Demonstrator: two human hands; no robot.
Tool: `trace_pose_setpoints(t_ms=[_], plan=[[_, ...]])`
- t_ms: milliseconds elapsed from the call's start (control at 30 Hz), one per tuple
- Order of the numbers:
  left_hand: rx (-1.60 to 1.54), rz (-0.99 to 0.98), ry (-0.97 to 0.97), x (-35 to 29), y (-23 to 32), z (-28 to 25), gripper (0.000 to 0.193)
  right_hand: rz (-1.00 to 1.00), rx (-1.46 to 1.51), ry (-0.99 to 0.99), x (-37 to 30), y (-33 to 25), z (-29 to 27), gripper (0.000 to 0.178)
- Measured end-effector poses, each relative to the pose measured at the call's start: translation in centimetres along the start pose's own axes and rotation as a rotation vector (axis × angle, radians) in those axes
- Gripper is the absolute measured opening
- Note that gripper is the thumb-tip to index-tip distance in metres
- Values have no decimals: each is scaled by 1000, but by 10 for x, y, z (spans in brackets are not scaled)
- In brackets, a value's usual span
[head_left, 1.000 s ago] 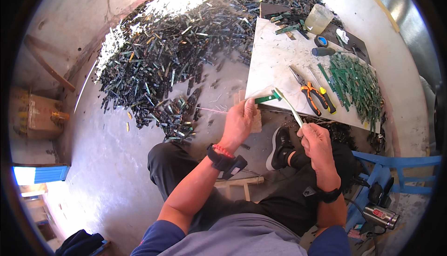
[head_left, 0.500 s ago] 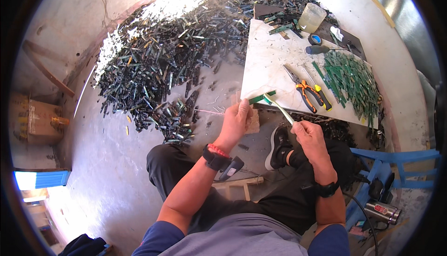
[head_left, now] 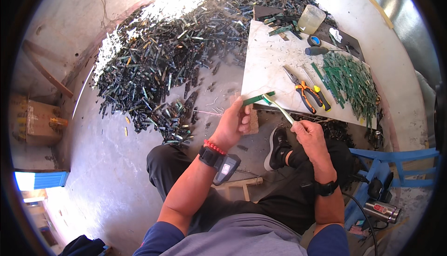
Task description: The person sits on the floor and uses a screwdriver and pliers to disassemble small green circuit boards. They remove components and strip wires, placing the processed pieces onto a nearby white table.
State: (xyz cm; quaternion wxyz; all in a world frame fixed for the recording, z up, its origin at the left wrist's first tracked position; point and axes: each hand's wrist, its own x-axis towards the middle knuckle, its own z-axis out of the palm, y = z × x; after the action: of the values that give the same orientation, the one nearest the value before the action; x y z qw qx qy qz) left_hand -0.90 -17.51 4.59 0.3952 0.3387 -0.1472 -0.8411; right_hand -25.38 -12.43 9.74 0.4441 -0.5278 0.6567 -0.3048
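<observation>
My left hand (head_left: 233,122) is closed on one end of a narrow green circuit-board strip (head_left: 253,100), whose free end points right over the near edge of the white board (head_left: 267,63). My right hand (head_left: 309,137) grips a pale toothbrush (head_left: 282,110) by its handle. The brush head appears to rest against the strip close to its free end. Just beyond, needle-nose pliers (head_left: 301,87) with orange and black handles lie on the board, beside a yellow-and-black screwdriver (head_left: 320,95). A heap of green strips (head_left: 351,84) covers the board's right side.
Farther back on the board are a dark-handled screwdriver (head_left: 317,50), a tape roll (head_left: 314,40) and a plastic cup (head_left: 311,19) with cloudy liquid. A large pile of dark strips (head_left: 158,63) spreads over the floor. A blue stand (head_left: 372,174) and metal flask (head_left: 382,211) are at right.
My left hand has rolled over and shifted slightly left, turning the wrist device's face upward and showing its curled fingers. The strip has moved a little with it. My right hand has barely moved.
</observation>
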Motion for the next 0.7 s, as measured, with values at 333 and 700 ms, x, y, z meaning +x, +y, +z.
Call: trace_pose_setpoints(t_ms=[333,700], plan=[[65,61,66,0,0,-3,37,-89,96,174,-2,-11,-3,23],[256,210,119,-3,-4,5,29,-131,23,264,0,-12,-5,26]])
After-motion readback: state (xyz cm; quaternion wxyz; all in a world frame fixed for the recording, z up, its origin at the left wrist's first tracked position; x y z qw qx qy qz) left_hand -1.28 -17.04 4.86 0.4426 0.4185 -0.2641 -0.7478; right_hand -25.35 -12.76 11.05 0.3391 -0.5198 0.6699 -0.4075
